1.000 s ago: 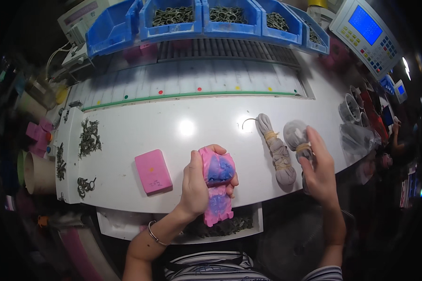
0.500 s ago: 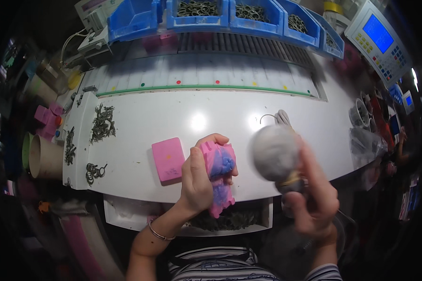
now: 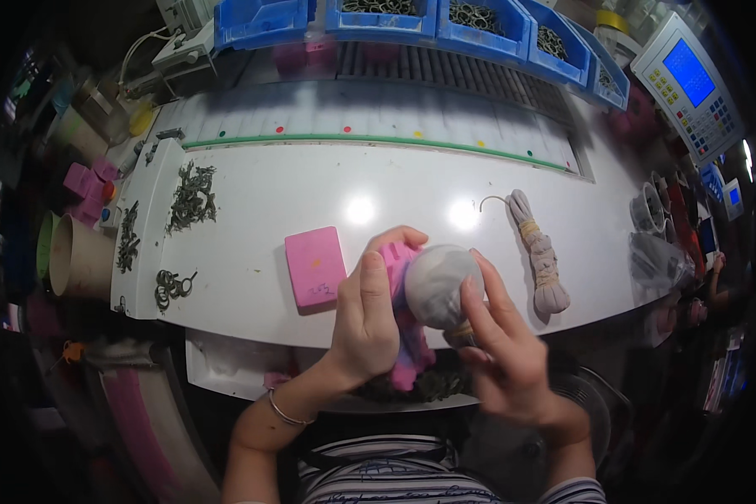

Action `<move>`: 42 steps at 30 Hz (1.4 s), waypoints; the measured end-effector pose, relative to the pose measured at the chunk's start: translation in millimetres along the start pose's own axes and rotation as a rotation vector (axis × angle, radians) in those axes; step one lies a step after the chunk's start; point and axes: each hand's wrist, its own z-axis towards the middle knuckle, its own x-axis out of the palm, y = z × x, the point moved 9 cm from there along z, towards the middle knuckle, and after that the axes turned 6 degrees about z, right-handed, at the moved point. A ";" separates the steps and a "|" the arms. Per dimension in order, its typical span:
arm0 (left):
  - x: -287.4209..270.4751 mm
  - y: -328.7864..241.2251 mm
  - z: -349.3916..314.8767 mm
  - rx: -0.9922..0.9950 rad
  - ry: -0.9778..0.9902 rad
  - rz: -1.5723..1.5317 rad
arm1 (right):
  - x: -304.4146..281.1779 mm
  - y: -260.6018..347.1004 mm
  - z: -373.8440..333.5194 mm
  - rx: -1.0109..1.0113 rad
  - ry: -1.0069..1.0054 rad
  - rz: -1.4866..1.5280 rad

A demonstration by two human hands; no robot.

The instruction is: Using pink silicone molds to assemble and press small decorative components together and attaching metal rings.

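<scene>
My left hand [image 3: 365, 323] is closed round a pink rubber mold [image 3: 413, 370] with bluish patches on its face, held upright over the table's front edge. In my right hand [image 3: 512, 357] is a round, pale grey dusting pouch [image 3: 437, 286], tied at its neck. The fingers grip it from the right side, and it lies against the mold's face or just in front of it, covering the middle of the mold. Left of my left hand a flat pink block [image 3: 314, 265] with small marks lies on the white table [image 3: 269, 185].
Right of my hands lies a banded cloth bundle [image 3: 542, 260] with a bent wire. Grey metal pieces [image 3: 193, 197] and rings [image 3: 172, 290] lie at the left. Blue bins [image 3: 483, 32] line the back; a keypad device [image 3: 689, 88] stands far right. Below the edge, a drawer [image 3: 227, 365] holds dark pieces.
My right hand has brought the grey pouch leftward, onto or close to the mold. The cloth bundle behind it has come into full view. My left hand still holds the mold.
</scene>
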 end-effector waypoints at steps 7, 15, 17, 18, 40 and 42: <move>-3.9 11.0 -3.1 -0.225 0.032 -0.205 | -17.9 5.5 7.5 -0.018 -0.067 -0.003; -5.8 15.4 0.7 -0.259 0.001 -0.044 | 11.3 12.2 -3.0 -0.285 -0.051 -0.395; -11.0 25.6 -3.7 -0.371 -0.005 -0.101 | 5.6 13.2 -0.1 -0.261 -0.083 -0.338; -16.4 34.3 -4.1 -0.447 -0.028 -0.140 | 10.7 13.3 -1.4 -0.267 -0.076 -0.327; -6.7 -3.1 7.3 0.172 -0.023 0.205 | 21.9 -12.6 6.9 -0.088 -0.130 -0.066; -19.7 -9.7 -1.3 0.283 -0.300 -0.024 | 24.8 -13.7 9.5 -0.080 -0.087 -0.100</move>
